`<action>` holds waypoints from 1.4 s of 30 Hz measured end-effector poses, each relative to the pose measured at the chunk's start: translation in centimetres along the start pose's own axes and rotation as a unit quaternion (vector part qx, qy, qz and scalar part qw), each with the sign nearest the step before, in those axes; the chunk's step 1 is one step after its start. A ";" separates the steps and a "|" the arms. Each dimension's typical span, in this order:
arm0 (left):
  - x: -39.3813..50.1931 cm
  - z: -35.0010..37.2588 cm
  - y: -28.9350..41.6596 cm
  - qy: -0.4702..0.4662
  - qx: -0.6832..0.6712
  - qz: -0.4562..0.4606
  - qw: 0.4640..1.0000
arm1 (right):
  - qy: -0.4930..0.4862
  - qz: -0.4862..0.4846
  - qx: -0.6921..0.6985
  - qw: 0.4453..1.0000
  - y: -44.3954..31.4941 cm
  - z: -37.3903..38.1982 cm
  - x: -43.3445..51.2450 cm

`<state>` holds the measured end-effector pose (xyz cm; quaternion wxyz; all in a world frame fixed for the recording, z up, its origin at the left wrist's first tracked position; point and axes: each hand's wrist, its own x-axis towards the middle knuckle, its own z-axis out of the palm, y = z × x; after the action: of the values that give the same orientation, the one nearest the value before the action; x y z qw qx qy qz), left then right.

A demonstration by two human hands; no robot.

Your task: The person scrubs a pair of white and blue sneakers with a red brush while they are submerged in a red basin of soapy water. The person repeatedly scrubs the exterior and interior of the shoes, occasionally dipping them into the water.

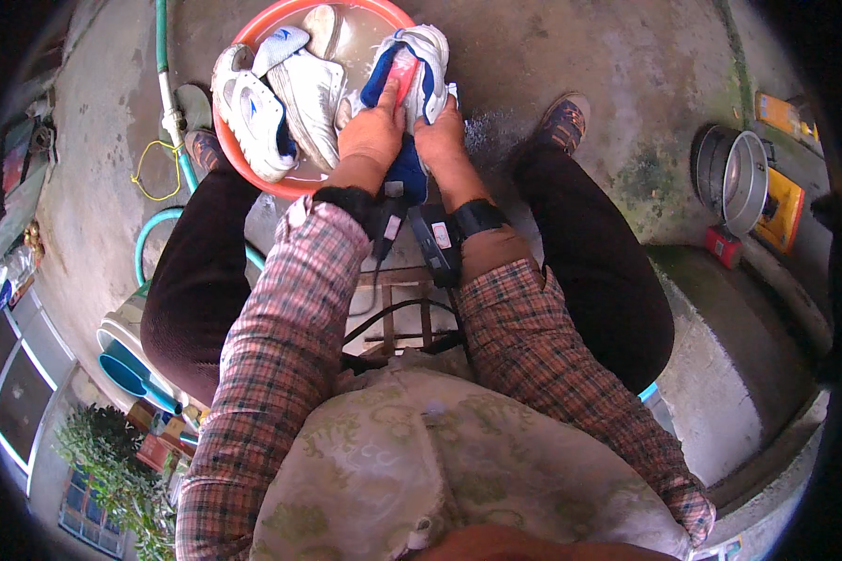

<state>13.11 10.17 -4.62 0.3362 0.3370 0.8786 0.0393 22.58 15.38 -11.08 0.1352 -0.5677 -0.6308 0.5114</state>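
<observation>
My right hand (440,139) grips a white sneaker (431,43) with blue lining at the right rim of an orange basin (244,158). In my left hand (372,137) is a pinkish-red scrubber (403,70), pressed into the shoe's opening with a finger lying along it. Its underside is hidden, so I cannot tell whether it has bristles. White suds show around it. Left of my hands, another white sneaker (251,105) leans on the basin's left side. Next to it rests a white shoe (307,105) with a dirty sole edge. Cloudy water (358,28) fills the basin.
A green hose (162,42) runs along the floor at left, near a yellow cord loop (156,170). Behind my left leg stands a bucket with a teal dipper (130,375). At right are a metal pot (744,182), a red box (721,245) and a concrete step (716,379).
</observation>
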 end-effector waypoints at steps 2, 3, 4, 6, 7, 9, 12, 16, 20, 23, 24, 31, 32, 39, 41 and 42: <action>-1.7 -0.2 -0.8 -0.027 -0.008 0.023 0.999 | 0.019 -0.015 -0.002 1.000 -0.1 0.1 -0.1; -2.7 -0.3 -1.4 -0.031 -0.015 0.036 0.999 | 0.021 -0.009 -0.004 1.000 -0.1 0.1 -0.2; -4.1 -0.3 -2.0 -0.028 -0.021 0.054 0.998 | 0.007 0.010 0.006 1.000 -0.1 0.1 -0.2; -6.4 -0.1 -3.2 -0.055 -0.009 0.038 0.998 | 0.009 0.009 0.002 1.000 -0.1 0.0 -0.3; -7.0 0.1 -3.5 -0.086 -0.001 0.010 0.996 | 0.010 0.019 -0.002 1.000 -0.2 0.1 -0.3; -6.9 0.5 -3.8 -0.067 0.008 0.011 0.998 | -0.007 0.028 -0.007 1.000 -0.4 -0.1 -0.3; -4.5 0.9 -3.2 -0.030 0.012 0.020 0.999 | -0.011 0.029 -0.051 0.998 -0.8 -0.1 -0.4; -0.3 0.7 -1.4 0.019 0.005 0.026 0.999 | -0.015 0.017 -0.039 0.999 -1.1 -0.5 -0.5; 0.6 0.4 -0.9 0.008 -0.006 0.025 1.000 | -0.010 -0.003 -0.036 0.999 -0.7 -0.4 -0.4; -1.9 0.0 -2.6 -0.017 -0.004 0.065 0.998 | 0.015 -0.003 -0.002 1.000 -0.3 0.1 -0.1; -3.1 -0.1 -3.5 -0.034 0.003 0.082 0.996 | 0.013 -0.017 0.009 1.000 -0.1 0.1 -0.2; -6.3 1.5 -6.1 -0.051 -0.001 0.092 0.994 | -0.005 -0.008 0.012 1.000 0.9 0.3 0.2; -5.4 1.6 -5.8 -0.049 0.008 0.079 0.996 | -0.021 -0.002 0.010 1.000 1.0 0.4 0.2; 0.2 0.4 -1.9 0.026 0.021 0.045 0.998 | 0.010 -0.025 -0.036 0.999 0.3 0.2 0.1; -0.2 0.4 -1.8 0.012 -0.009 0.023 1.000 | 0.021 0.012 -0.028 0.999 -0.5 0.2 -0.2; -0.7 0.4 -2.0 0.035 -0.003 0.036 0.999 | 0.014 -0.005 0.002 1.000 -1.0 0.1 -0.5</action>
<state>12.58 8.08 -5.08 0.3047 0.3659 0.8769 0.0658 22.07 15.05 -10.11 0.1482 -0.5714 -0.6307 0.5038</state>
